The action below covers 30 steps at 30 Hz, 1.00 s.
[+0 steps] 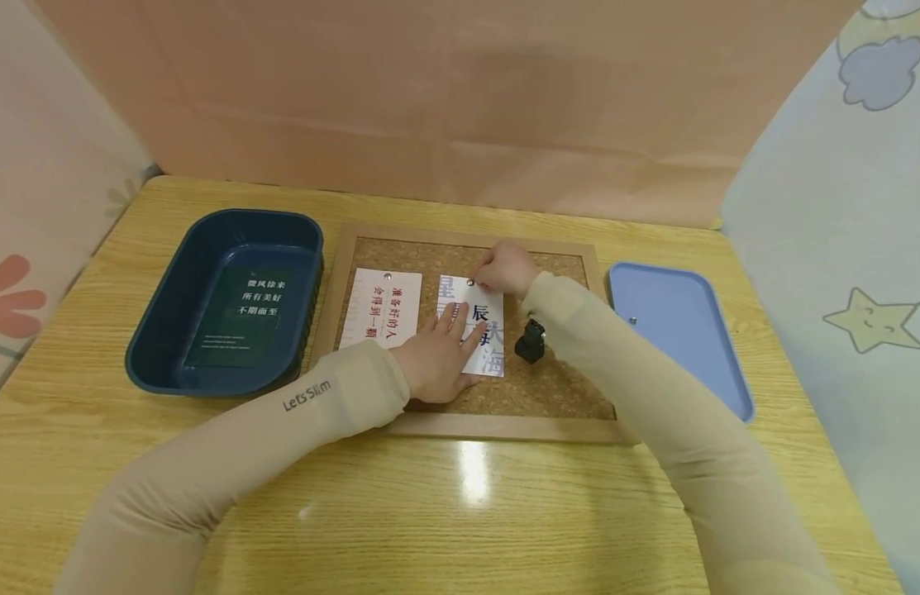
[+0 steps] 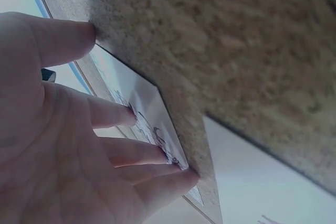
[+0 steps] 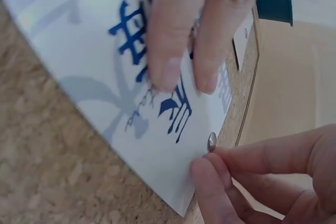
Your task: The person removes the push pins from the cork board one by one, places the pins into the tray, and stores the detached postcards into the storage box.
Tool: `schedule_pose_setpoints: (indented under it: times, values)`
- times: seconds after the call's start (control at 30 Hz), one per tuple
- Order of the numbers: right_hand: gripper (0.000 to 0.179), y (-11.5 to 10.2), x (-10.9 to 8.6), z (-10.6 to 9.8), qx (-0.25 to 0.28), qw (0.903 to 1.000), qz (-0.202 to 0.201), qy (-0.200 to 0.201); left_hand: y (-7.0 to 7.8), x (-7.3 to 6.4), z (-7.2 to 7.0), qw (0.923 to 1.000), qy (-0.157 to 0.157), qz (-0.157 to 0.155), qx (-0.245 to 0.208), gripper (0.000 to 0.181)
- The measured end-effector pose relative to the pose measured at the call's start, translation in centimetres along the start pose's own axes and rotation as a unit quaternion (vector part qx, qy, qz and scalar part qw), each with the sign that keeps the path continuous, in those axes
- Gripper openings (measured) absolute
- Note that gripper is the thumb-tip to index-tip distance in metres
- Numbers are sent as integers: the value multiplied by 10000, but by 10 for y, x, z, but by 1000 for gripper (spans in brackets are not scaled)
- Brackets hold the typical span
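Over the board's (image 1: 571, 397) near-left corner lay a sleeve (image 1: 311, 421) lettered "Let's Slim". Left of the board, a bin (image 1: 184, 273) held a green card (image 1: 240, 318) reading "微风徐来 所有美好 不期而至". The left grip (image 1: 439, 359) lay spread on the white card (image 1: 491, 343), reading "辰", mid-board. The right grip's (image 1: 507, 268) fingertips pressed together beside its pin (image 3: 211, 141); whether they pinched it, I couldn't tell.

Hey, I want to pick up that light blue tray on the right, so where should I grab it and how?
Probably best by the right rim of the light blue tray, coming from the right: that raised edge has bare table beside it, while the left side sits close to the corkboard. Keep it level, since a small metal pin lies on it.
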State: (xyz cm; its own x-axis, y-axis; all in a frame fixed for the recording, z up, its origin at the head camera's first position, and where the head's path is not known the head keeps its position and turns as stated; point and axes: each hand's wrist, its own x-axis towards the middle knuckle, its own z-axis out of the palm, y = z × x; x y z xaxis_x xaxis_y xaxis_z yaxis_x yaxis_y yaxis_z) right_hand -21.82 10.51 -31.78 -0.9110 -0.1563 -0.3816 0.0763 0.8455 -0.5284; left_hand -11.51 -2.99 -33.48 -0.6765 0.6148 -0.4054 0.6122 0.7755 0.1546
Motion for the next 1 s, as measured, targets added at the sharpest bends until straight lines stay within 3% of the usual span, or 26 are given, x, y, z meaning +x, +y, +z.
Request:
schedule_pose_setpoints:
  times: [0.2,0.43,0.7,1.0]
  values:
    - [24,-2,-4,1,-510,9983,-271,-9,1,-1,-1,10000,25,-29,-64,72]
    - [23,-4,-1,2,-670,9974,-189,193,1,0,-1,10000,-4,-64,-25,72]
    - [21,-4,7,0,-335,9994,21,87,3,-1,-1,10000,-10,-66,-30,72]
    - [25,-3,14,2,-361,9992,176,50,2,0,-2,10000,-50,-48,-8,72]
